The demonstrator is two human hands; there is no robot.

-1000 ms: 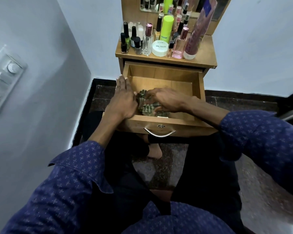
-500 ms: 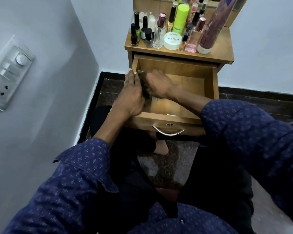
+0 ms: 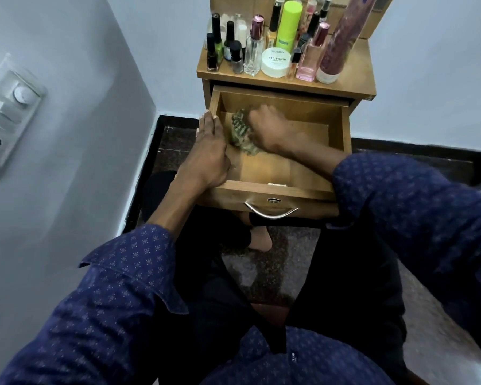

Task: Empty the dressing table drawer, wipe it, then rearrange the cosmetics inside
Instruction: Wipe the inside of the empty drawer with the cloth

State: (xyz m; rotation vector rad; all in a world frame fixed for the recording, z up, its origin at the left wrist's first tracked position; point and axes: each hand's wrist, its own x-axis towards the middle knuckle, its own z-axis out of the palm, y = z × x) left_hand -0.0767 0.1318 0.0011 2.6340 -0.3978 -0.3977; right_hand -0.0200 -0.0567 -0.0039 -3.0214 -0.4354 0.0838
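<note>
The wooden drawer [image 3: 342, 126] of the dressing table is pulled out in front of me, its floor bare apart from a green patterned cloth [image 3: 240, 132]. My right hand [image 3: 272, 129] grips the cloth against the drawer floor near the back left corner. My left hand [image 3: 210, 151] rests flat along the drawer's left wall, fingers straight and pointing away from me. Several cosmetics stand on the table top [image 3: 356, 79]: nail polish bottles [image 3: 215, 48], a clear perfume bottle [image 3: 254, 48], a white nail polish jar [image 3: 277, 62], a lime green tube [image 3: 288, 23], a pink bottle [image 3: 310, 56] and a tall maroon bottle [image 3: 338, 43].
A white wall with a switch panel [image 3: 9, 115] stands close on the left. The drawer's metal handle [image 3: 271, 213] faces my lap. My legs and a bare foot [image 3: 258, 240] are under the drawer on a dark stone floor [image 3: 264, 270].
My right hand has moved the cloth from the front left of the drawer towards the back left corner. My left hand has stayed on the left wall.
</note>
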